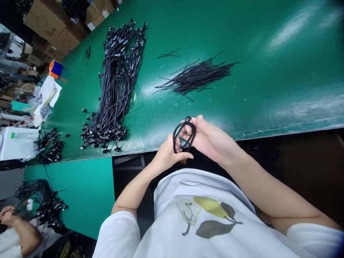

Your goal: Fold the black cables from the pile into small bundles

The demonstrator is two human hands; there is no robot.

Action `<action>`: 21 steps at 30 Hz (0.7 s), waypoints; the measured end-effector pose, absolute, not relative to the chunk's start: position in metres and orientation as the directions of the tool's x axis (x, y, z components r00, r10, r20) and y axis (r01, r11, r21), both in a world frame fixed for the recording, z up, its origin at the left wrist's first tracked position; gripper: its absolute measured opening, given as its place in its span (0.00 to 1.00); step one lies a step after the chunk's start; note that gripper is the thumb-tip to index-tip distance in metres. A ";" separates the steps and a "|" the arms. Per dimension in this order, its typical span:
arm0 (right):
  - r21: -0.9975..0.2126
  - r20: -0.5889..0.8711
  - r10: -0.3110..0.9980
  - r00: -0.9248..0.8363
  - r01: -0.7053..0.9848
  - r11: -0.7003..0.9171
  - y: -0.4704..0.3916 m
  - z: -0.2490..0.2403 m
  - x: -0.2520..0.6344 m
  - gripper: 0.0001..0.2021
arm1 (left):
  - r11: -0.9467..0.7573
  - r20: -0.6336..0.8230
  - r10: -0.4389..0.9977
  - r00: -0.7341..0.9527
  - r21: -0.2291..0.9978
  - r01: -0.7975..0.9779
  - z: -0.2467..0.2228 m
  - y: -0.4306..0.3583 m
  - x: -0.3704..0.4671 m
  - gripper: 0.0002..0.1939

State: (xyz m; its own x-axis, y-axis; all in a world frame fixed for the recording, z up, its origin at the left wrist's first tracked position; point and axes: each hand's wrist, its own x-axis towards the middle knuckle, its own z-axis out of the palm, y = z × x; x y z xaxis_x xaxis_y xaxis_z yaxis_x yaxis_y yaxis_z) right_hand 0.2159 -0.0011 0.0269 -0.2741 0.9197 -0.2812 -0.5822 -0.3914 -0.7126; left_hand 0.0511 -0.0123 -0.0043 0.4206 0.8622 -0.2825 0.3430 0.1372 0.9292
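A black cable (194,133) is wound into a small coil in front of my body, at the near edge of the green table. Its connector (188,119) sticks up at the top of the coil. My left hand (170,152) grips the coil's left side, its thumb pointing right beneath the loops. On the other side, my right hand (208,139) has its fingers curled at the coil, partly hidden by the loops. Beyond my hands lies a loose pile of thin black ties (199,77). To the left is a big bundle of black cables (115,84) with connectors at both ends.
A few ties (169,53) lie apart on the green table (258,82). Orange and blue tape (55,69), papers (51,89) and more cables (52,147) sit at the left. Cardboard boxes (45,21) stand behind. A co-worker's arm (25,233) shows at lower left.
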 end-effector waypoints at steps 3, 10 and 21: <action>-0.721 -0.294 0.928 -0.230 -0.584 -0.373 -0.004 0.023 0.211 0.25 | 0.016 -0.223 0.907 0.358 0.866 0.500 -0.010 -0.011 0.056 0.21; -0.689 -0.299 0.941 -0.157 -0.647 -0.326 0.013 0.022 0.210 0.22 | -0.235 0.037 0.910 0.413 0.867 0.440 -0.022 -0.009 0.071 0.09; -0.715 -0.259 0.934 -0.246 -0.601 -0.357 0.026 0.029 0.210 0.15 | 0.690 -0.379 0.520 0.766 0.715 -0.114 -0.008 -0.001 0.069 0.31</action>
State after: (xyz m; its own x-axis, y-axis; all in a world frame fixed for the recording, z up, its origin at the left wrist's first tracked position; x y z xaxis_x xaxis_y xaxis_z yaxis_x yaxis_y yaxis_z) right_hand 0.2097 0.0259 0.0287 -0.2458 0.9339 -0.2594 -0.6014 -0.3569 -0.7148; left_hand 0.0692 -0.0006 -0.0083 0.7657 0.5197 -0.3789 -0.1143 0.6897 0.7150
